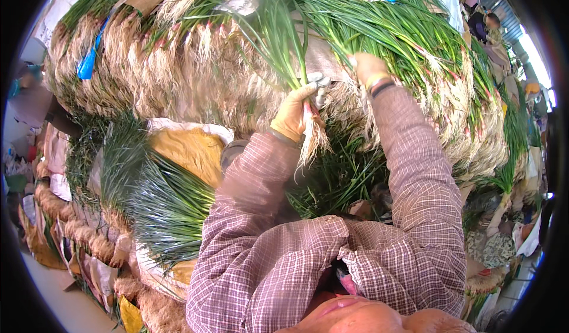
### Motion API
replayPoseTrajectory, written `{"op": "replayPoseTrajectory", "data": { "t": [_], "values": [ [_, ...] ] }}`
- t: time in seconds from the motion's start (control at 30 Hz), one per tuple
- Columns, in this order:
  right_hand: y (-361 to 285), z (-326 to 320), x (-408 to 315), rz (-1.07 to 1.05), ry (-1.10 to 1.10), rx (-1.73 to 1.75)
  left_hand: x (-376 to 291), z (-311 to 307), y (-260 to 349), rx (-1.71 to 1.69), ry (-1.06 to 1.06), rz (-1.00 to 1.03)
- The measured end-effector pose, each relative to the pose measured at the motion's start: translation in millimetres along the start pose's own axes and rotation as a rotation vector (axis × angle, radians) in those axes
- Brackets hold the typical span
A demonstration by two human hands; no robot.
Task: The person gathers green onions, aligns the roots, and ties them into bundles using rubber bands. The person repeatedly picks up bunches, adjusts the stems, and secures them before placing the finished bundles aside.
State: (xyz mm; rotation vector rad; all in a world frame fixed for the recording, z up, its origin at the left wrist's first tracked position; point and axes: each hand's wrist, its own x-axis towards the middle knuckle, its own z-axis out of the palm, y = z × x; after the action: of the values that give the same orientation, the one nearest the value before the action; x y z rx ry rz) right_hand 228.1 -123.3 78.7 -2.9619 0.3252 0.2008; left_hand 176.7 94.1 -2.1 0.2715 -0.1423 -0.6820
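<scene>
My left hand (pixel 298 106), in a yellow and white glove, holds a small bunch of green onions (pixel 289 53) upright. Its leaves fan out above the fist, and pink-white bulbs with stringy roots (pixel 314 139) hang below. To the right, my gloved right hand (pixel 371 69) is curled around green onion stalks at the left edge of a large heap (pixel 391 30). Motion blurs that hand, and its back hides most of the fingers. Both arms wear checked sleeves.
Rows of rooted green onions (pixel 146 70) line the far side, with a blue strap (pixel 86 66) across them. A trimmed pile of green onions (pixel 173 208) lies on yellow sacking (pixel 189 153) at left. Loose leaves (pixel 342 181) lie below my hands. Other people (pixel 491 26) are at the edges.
</scene>
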Motion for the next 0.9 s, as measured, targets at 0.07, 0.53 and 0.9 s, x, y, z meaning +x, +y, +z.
{"op": "replayPoseTrajectory", "data": {
  "t": [0.07, 0.53, 0.9],
  "values": [
    [5, 18, -22, -0.155, 0.111, -0.127, -3, 0, 4, 0.048, 0.022, 0.068],
    [-6, 34, -165, -0.648, 0.451, -0.394, 0, 22, -40, 0.363, 0.187, 0.169],
    [-18, 60, -87, -0.585, 0.013, 1.161, -31, 4, -23, 0.164, -0.010, 0.069]
  ]
}}
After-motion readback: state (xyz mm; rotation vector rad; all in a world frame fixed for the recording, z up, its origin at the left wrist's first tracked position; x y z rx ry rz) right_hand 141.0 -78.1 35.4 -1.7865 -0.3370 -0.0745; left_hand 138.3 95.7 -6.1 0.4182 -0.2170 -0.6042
